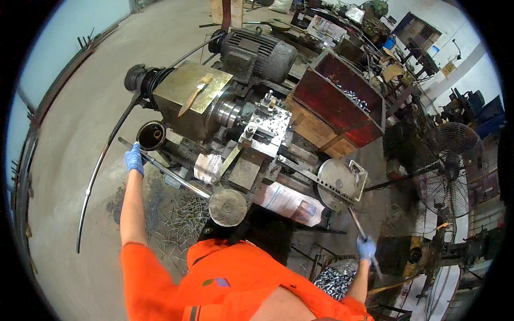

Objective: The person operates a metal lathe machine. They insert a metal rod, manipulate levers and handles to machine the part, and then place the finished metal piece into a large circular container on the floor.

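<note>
Long lever (181,178) near its outer end sits in the left hand's (134,160) gloved fingers, closed around it; the right hand's (366,249) fingers grip a second rod (356,221). The lever meets a round disc (227,207) beside the machine (265,128); beyond, a brush (191,100) tops its metal housing (174,91), left of a red bin (329,107).

Floor (91,128): tangled metal shavings (184,219). Machine housing top (178,81): brush (191,100).
</note>
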`<state>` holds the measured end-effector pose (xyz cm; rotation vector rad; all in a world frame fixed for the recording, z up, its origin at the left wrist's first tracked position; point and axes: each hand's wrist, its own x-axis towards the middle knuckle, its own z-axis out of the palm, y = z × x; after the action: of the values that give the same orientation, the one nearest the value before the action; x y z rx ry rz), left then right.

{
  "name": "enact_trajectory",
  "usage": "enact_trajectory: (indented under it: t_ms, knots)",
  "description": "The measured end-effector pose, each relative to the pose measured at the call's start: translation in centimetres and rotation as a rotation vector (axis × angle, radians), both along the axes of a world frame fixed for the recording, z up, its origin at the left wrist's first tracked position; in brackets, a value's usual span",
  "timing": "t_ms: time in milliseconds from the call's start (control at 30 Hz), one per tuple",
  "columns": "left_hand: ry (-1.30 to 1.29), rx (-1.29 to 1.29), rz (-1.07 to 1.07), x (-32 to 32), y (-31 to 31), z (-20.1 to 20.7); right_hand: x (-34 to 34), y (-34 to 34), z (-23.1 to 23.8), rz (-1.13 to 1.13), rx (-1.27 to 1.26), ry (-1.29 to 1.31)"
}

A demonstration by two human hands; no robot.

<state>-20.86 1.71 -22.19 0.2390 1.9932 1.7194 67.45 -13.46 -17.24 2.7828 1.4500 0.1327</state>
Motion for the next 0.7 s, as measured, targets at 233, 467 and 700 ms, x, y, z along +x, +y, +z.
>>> enact_trajectory:
  t_ms: [233,467,700]
  knots:
    - [-0.132,0.203,0.192,4.8,2.2,1.5,4.3,-19.3,-0.9,-0.388,-0.058,0.113]
    - [-0.114,0.22,0.171,4.0,2.2,0.5,2.7,-19.3,-1.8,-0.498,-0.174,0.07]
    - [-0.144,0.238,0.156,3.5,2.6,0.0,3.8,-20.7,-3.5,-0.498,-0.156,-0.004]
